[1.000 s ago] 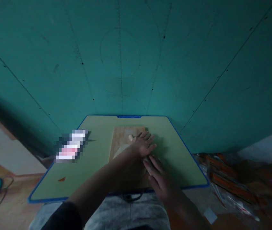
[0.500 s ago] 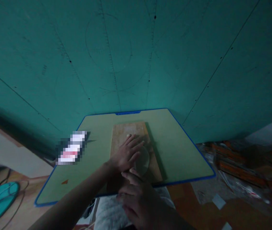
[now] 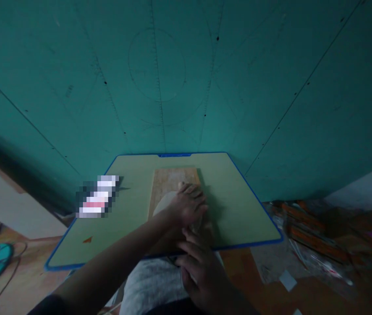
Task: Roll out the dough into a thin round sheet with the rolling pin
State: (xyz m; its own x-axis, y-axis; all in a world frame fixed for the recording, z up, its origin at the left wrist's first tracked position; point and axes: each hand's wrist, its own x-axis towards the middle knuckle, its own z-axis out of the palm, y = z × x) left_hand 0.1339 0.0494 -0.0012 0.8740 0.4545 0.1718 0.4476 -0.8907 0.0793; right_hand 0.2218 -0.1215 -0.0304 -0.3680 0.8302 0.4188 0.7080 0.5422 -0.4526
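My left hand (image 3: 189,205) lies palm down over a thin rolling pin, its fingers bent across to the right. Only the pin's pale far tip (image 3: 181,184) shows beyond the knuckles; the rest is hidden. Beneath hand and pin, a thin round sheet of dough (image 3: 164,202) rests on a wooden board (image 3: 174,175). Nearer to me, my right hand (image 3: 199,267) has its fingers apart, with a fingertip close to the near end of the pin. Whether that fingertip touches the pin or the dough I cannot tell.
The board sits on a pale green tabletop (image 3: 238,205) with a blue rim, against a green wall (image 3: 186,87). A pixelated object (image 3: 97,197) and a small orange scrap (image 3: 87,239) lie at left. Clutter (image 3: 314,236) covers the floor at right.
My left hand has moved right over the dough with the pin tip, baring the dough's left side. My right hand has shifted slightly right. The view has tilted a little.
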